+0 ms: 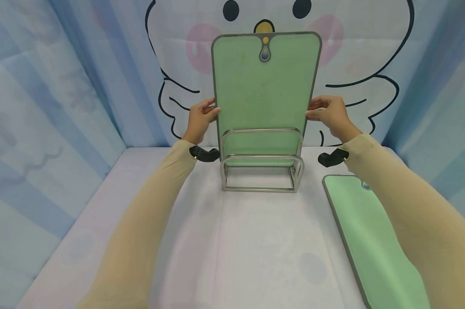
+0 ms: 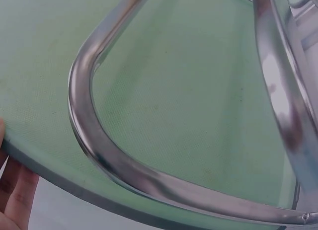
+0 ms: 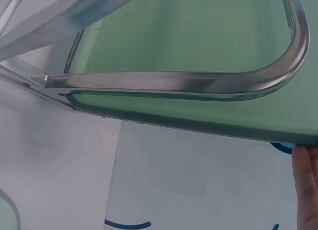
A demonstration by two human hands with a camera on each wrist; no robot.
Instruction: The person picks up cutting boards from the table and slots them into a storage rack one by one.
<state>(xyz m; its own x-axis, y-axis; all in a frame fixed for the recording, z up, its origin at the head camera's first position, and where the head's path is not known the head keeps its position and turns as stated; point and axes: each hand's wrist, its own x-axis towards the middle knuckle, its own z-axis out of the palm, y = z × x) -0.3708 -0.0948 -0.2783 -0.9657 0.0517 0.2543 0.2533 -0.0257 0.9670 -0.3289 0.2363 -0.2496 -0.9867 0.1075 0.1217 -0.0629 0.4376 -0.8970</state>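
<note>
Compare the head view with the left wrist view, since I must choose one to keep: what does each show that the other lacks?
Only the head view shows both hands, left hand and right hand, gripping the side edges of the upright green board, plus a second green board lying flat on the table. Only the left wrist view shows the board's dotted texture and grey edge close up. Both show the upright board standing behind a loop of the metal rack.

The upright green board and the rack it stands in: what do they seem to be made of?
Upright green board: probably plastic, matte with a fine pebbled texture, and a grey rim that could be metal or rubber. Rack: polished metal, likely stainless steel, given the bright mirror-like reflections on its bent bars.
</note>
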